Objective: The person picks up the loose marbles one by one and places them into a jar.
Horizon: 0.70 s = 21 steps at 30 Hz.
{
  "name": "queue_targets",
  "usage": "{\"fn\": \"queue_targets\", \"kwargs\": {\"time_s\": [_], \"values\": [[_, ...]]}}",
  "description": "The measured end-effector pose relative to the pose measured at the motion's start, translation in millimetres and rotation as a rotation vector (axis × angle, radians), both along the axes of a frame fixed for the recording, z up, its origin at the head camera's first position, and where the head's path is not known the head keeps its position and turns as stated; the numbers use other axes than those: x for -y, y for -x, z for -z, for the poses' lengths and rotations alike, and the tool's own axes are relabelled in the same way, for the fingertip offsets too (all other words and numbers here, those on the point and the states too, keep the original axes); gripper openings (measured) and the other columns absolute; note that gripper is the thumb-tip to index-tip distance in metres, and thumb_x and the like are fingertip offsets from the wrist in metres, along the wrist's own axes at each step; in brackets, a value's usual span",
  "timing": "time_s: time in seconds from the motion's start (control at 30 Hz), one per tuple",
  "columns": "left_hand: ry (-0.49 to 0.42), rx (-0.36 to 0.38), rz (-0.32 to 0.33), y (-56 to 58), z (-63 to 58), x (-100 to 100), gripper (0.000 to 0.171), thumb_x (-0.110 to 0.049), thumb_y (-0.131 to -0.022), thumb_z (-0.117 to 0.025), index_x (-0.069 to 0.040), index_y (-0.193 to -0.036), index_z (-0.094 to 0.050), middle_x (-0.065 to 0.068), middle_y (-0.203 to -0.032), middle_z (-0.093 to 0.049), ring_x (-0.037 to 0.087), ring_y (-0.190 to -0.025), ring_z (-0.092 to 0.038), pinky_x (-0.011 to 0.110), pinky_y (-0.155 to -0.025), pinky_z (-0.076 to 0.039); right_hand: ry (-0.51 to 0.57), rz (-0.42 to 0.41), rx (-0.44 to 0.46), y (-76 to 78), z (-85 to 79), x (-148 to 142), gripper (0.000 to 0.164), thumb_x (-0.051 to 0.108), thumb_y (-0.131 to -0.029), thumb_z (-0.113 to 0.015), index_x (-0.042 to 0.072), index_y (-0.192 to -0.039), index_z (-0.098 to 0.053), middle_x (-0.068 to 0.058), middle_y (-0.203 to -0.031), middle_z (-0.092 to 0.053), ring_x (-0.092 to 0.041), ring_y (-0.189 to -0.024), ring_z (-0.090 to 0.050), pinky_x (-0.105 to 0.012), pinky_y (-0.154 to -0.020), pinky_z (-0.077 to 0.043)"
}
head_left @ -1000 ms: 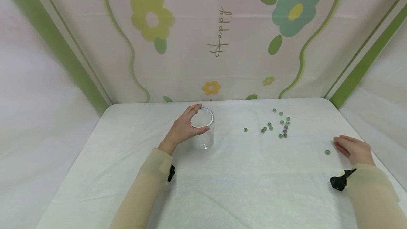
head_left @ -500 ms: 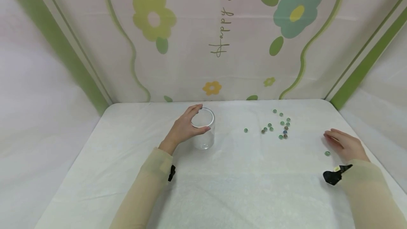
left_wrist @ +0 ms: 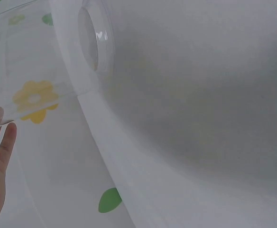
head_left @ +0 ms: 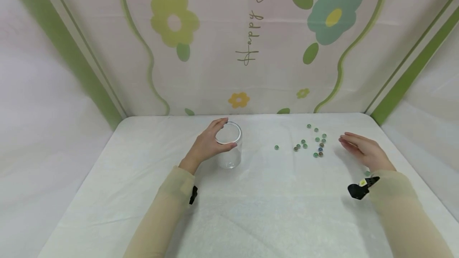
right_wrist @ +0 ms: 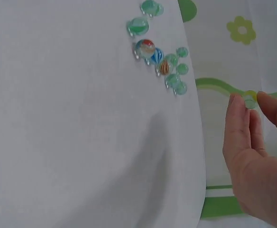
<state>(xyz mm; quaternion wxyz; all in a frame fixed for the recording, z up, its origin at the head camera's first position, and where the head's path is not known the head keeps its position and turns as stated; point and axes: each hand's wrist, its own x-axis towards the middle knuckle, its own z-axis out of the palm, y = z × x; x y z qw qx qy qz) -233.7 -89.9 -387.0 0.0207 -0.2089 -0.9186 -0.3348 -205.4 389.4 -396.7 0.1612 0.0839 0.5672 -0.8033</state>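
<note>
My left hand (head_left: 206,144) grips a clear jar (head_left: 231,155) near its rim, thumb on the near side and fingers on the far side. The jar stands upright on the white table; its clear wall and base (left_wrist: 105,35) show in the left wrist view. My right hand (right_wrist: 259,166) pinches a clear marble (right_wrist: 250,100) with a yellow-green tint between thumb and fingertips. In the head view that marble is hidden behind the right hand (head_left: 365,152), which is raised to the right of a loose group of glass marbles (head_left: 317,139).
Most loose marbles are green; a blue-striped marble (right_wrist: 156,56) and a red-and-white one (right_wrist: 145,48) lie among them. One green marble (head_left: 276,147) sits apart, nearer the jar. Another marble (head_left: 367,173) lies by the right wrist. A flowered cloth wall (head_left: 215,71) rises behind the table.
My right hand has moved left and away from me, from the table's right side towards the marble group. The left hand and jar have stayed in place.
</note>
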Motion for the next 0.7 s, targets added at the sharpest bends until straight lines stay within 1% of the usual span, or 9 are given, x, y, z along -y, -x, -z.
{"fn": "queue_targets", "kwargs": {"time_s": [0.03, 0.07, 0.1, 0.27, 0.43, 0.53, 0.6, 0.63, 0.7], "values": [[0.000, -0.003, 0.001, 0.1, 0.2, -0.2, 0.086, -0.047, -0.079, -0.073, -0.016, -0.149, -0.034, 0.003, -0.150, -0.039, 0.028, -0.128, -0.051, 0.052, -0.101, -0.046, 0.129, 0.078, 0.130, 3.2, -4.0, 4.3, 0.029, 0.000, -0.095, -0.053, 0.015, -0.091, -0.077, 0.007, -0.092, -0.073, -0.006, -0.088, -0.070, -0.016, -0.085, -0.054], [0.001, -0.006, 0.002, 0.3, 0.5, -0.3, 0.086, -0.047, -0.079, -0.073, -0.016, -0.149, -0.034, 0.003, -0.150, -0.039, 0.028, -0.129, -0.050, 0.052, -0.101, -0.046, 0.195, 0.104, 0.179, 6.1, -6.9, 9.1, 0.029, -0.001, -0.095, -0.052, 0.013, -0.086, -0.077, 0.003, -0.089, -0.073, -0.010, -0.086, -0.070, -0.019, -0.087, -0.054], [0.003, -0.009, 0.004, 0.4, 0.8, -0.3, 0.086, -0.047, -0.079, -0.073, -0.016, -0.149, -0.034, 0.003, -0.150, -0.039, 0.028, -0.130, -0.050, 0.052, -0.102, -0.046, 0.207, 0.101, 0.192, 8.1, -9.6, 13.7, 0.029, -0.001, -0.095, -0.052, 0.012, -0.085, -0.076, 0.001, -0.088, -0.072, -0.011, -0.087, -0.070, -0.020, -0.088, -0.054], [0.000, -0.021, 0.007, 0.9, 1.7, -0.2, 0.085, -0.047, -0.079, -0.073, -0.016, -0.149, -0.035, 0.003, -0.150, -0.039, 0.028, -0.131, -0.048, 0.051, -0.103, -0.045, 0.215, 0.061, 0.184, 13.5, -19.3, 37.3, 0.025, 0.001, -0.095, -0.052, 0.013, -0.090, -0.073, 0.000, -0.093, -0.071, -0.010, -0.090, -0.069, -0.019, -0.092, -0.052], [-0.005, -0.029, 0.010, 1.3, 2.5, 0.0, 0.085, -0.047, -0.079, -0.073, -0.015, -0.148, -0.035, 0.003, -0.149, -0.040, 0.028, -0.130, -0.049, 0.051, -0.102, -0.046, 0.169, 0.039, 0.171, 20.6, -27.5, 66.0, 0.016, 0.003, -0.094, -0.056, 0.014, -0.096, -0.067, 0.001, -0.094, -0.071, -0.008, -0.091, -0.068, -0.018, -0.090, -0.053], [0.000, -0.034, 0.011, 1.2, 2.7, 0.1, 0.085, -0.046, -0.079, -0.073, -0.016, -0.148, -0.035, 0.004, -0.149, -0.040, 0.028, -0.130, -0.049, 0.051, -0.102, -0.046, 0.166, 0.015, 0.156, 24.2, -33.0, 83.8, 0.016, 0.002, -0.094, -0.055, 0.013, -0.104, -0.063, 0.001, -0.095, -0.070, -0.008, -0.092, -0.068, -0.018, -0.089, -0.053], [0.001, -0.033, 0.012, 1.0, 2.1, 0.0, 0.085, -0.046, -0.079, -0.073, -0.016, -0.149, -0.035, 0.004, -0.149, -0.040, 0.028, -0.130, -0.049, 0.051, -0.102, -0.046, 0.159, 0.000, 0.138, 25.9, -36.5, 96.2, 0.022, 0.002, -0.094, -0.055, 0.011, -0.114, -0.058, 0.000, -0.095, -0.070, -0.009, -0.092, -0.068, -0.018, -0.088, -0.054], [0.000, -0.031, 0.012, 0.7, 2.0, 0.2, 0.085, -0.046, -0.079, -0.073, -0.016, -0.149, -0.034, 0.005, -0.149, -0.040, 0.029, -0.130, -0.048, 0.051, -0.102, -0.046, 0.147, -0.005, 0.134, 26.6, -38.1, 103.0, 0.028, 0.002, -0.094, -0.055, 0.010, -0.121, -0.054, 0.000, -0.096, -0.070, -0.008, -0.092, -0.068, -0.018, -0.088, -0.054], [-0.004, -0.025, 0.011, 0.5, 2.1, 0.8, 0.085, -0.046, -0.079, -0.073, -0.016, -0.149, -0.035, 0.004, -0.149, -0.039, 0.029, -0.130, -0.048, 0.051, -0.102, -0.046, 0.109, -0.024, 0.119, 28.0, -41.2, 116.7, 0.044, 0.003, -0.095, -0.053, 0.008, -0.137, -0.042, 0.001, -0.096, -0.069, -0.007, -0.092, -0.067, -0.017, -0.088, -0.053]]}}
